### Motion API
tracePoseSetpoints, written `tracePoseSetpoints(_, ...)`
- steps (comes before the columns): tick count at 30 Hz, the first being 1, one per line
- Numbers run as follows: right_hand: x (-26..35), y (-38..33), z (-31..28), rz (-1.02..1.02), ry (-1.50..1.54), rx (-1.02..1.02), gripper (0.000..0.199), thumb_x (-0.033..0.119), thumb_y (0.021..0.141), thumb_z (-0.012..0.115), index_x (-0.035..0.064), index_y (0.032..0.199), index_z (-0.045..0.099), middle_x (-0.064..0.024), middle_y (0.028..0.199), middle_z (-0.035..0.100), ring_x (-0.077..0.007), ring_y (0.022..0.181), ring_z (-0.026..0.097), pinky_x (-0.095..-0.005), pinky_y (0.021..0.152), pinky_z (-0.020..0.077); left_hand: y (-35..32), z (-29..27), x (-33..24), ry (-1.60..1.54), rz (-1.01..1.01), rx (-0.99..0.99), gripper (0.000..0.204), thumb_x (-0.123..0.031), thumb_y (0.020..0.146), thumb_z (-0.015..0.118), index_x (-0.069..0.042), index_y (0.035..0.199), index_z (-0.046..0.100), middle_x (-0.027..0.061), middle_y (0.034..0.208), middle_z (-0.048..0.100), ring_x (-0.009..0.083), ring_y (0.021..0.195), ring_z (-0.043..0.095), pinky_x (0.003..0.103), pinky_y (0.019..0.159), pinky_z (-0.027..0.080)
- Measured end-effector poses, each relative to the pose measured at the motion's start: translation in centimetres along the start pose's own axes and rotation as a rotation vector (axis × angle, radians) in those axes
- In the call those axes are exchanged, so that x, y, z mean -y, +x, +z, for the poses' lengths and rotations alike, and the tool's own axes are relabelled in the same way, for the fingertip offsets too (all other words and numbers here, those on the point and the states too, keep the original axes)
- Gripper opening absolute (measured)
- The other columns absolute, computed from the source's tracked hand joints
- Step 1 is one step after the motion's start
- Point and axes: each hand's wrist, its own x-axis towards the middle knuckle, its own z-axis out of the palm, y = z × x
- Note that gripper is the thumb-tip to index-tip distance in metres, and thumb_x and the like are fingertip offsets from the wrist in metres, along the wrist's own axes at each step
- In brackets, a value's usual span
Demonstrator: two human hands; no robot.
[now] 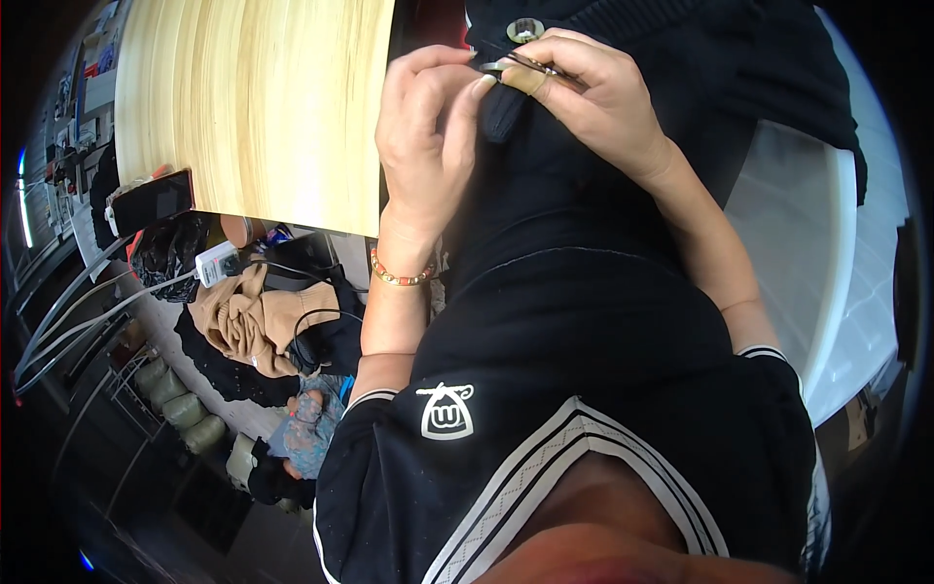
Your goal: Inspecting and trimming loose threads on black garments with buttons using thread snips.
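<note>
Over the knit [700,88], holding a slim tool [541,67], kind unclear, in the right hand [603,97] beside a button [494,68]; reaching to that button with the left hand [425,122], fingers narrow, whether gripping hard to tell. Best to steady the button, tool clear of the knit. Just beyond, another button [525,30]; leftward, a table [253,107] limiting room, phone [153,202] at its corner.

1. Knit garment [681,73], far right: coloured near-black.
2. Button [525,30]: ringed pale, centred dark.
3. Tabletop [253,97], far left: covered in pale yellow streaked wood grain.
4. Bracelet [401,277]: patterned orange and gold.
5. Shirt [564,341], near: coloured black, trimmed white.
6. Crumpled cloth [243,326], left: coloured tan.
</note>
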Motion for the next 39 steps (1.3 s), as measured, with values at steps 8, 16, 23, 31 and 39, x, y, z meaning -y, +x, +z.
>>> tracePoseSetpoints(8,0.3,0.2,-0.4,0.044,0.135,-0.009,0.013,0.010,0.088,0.071,-0.0011,0.094,0.070,-0.0003,0.071,0.060,-0.0047,0.057,0.049,-0.0221,0.051,0.0385,-0.5,1.7,0.2,-0.301,-0.171,-0.058,0.004,-0.001,0.091,0.063,0.001,0.094,0.062,0.0090,0.094,0.068,0.0139,0.081,0.063,0.025,0.072,0.050)
tracePoseSetpoints(16,3.2,1.8,-3.2,-0.364,-0.054,-0.064,0.029,0.005,0.082,0.073,-0.0018,0.109,0.064,-0.0136,0.089,0.062,-0.0251,0.075,0.061,-0.0309,0.066,0.0497,-0.1,1.5,0.0,-0.514,-0.307,-0.109,0.008,-0.006,0.096,0.060,0.001,0.098,0.062,0.0076,0.100,0.070,0.0076,0.088,0.062,0.020,0.078,0.049)
tracePoseSetpoints(23,-1.4,1.9,-0.9,-0.822,0.014,-0.326,0.024,0.008,0.082,0.073,0.0007,0.103,0.066,-0.0121,0.085,0.061,-0.0275,0.072,0.062,-0.0321,0.060,0.0508,-0.1,1.8,0.0,-0.539,-0.310,-0.100,0.008,-0.007,0.097,0.060,0.001,0.100,0.061,0.0081,0.102,0.070,0.0074,0.089,0.062,0.020,0.079,0.049)
tracePoseSetpoints(31,-0.7,2.4,0.4,-0.838,-0.070,-0.422,0.023,0.009,0.082,0.073,0.0010,0.102,0.067,-0.0104,0.085,0.060,-0.0258,0.072,0.063,-0.0320,0.060,0.0513,-0.6,2.4,0.1,-0.511,-0.223,-0.150,0.008,-0.005,0.097,0.059,0.001,0.102,0.059,0.0102,0.103,0.069,0.0097,0.091,0.064,0.021,0.081,0.050)
tracePoseSetpoints(39,4.8,0.0,-2.1,-0.178,-0.569,0.033,0.027,0.005,0.080,0.073,0.0038,0.106,0.068,-0.0064,0.088,0.062,-0.0194,0.074,0.063,-0.0281,0.061,0.0506,-0.9,3.2,1.1,-0.417,-0.118,-0.199,0.008,-0.004,0.096,0.060,0.000,0.103,0.059,0.0141,0.106,0.069,0.0141,0.093,0.066,0.024,0.082,0.052)
